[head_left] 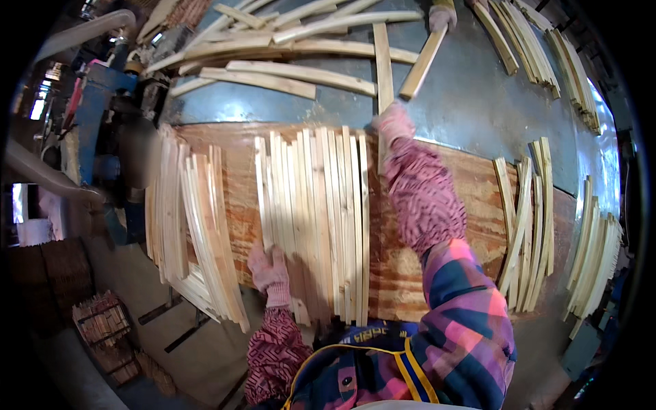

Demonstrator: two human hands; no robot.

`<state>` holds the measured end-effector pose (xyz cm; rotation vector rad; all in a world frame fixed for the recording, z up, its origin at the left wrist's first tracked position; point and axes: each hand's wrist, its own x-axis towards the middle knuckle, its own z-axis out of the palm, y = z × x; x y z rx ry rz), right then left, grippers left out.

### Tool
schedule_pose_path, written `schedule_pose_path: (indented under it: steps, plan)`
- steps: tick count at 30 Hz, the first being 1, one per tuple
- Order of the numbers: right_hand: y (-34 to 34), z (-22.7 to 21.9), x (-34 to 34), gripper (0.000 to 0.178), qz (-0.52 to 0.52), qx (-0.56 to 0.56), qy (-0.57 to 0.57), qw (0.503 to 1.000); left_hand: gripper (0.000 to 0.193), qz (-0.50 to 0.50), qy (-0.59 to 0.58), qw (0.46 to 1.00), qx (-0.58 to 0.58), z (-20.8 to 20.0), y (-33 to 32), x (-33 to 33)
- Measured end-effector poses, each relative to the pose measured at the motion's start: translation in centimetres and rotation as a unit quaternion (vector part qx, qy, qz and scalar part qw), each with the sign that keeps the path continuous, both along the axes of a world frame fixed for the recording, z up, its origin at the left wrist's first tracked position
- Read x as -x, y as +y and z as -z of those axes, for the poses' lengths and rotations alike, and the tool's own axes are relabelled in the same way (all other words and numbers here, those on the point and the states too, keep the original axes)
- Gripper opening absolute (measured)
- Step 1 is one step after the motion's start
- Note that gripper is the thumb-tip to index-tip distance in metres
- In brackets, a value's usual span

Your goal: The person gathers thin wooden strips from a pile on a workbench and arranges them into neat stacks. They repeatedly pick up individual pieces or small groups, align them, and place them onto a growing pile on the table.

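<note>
Both my hands wear pale pink gloves. My right hand (394,124) reaches forward and closes around a long pale wooden strip (383,61). That strip points away from me, across the seam between the plywood board (403,273) and the grey metal table. Beside the near left edge of a row of wooden strips (318,219), my left hand (268,272) has its thumb and fingers apart, touching the leftmost strip. The strips in this row lie side by side, lengthwise away from me. Another person's gloved hand (443,16) holds a separate wooden strip (421,63) just beyond my right hand.
Loose strips (273,51) lie crisscrossed on the grey metal table (471,116) at the far side. More strips are bunched left (198,212) and right (529,225). Blue machinery (99,109) stands at the left. Bundled wood (102,321) sits on the floor at lower left.
</note>
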<state>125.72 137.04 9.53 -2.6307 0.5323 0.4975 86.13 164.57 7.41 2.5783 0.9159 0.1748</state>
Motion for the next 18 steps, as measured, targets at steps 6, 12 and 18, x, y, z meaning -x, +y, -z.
schedule_pose_path:
  steps: [6,12,18]
  plan:
    - [-10.4,-1.6,7.2,0.044,0.104,-0.730,0.104,0.668,0.055,0.136,-0.026,0.888,0.438,-6.5,-8.9,-10.9]
    - [-8.0,-4.1,15.6,0.035,0.157,-0.673,0.110,0.714,0.057,0.122,-0.051,0.644,0.754,-3.9,-18.5,-12.8]
    - [-3.4,-2.6,4.3,0.063,-0.086,-0.358,-0.048,0.928,0.041,-0.094,-0.115,0.541,0.828,-5.4,-12.0,-11.5]
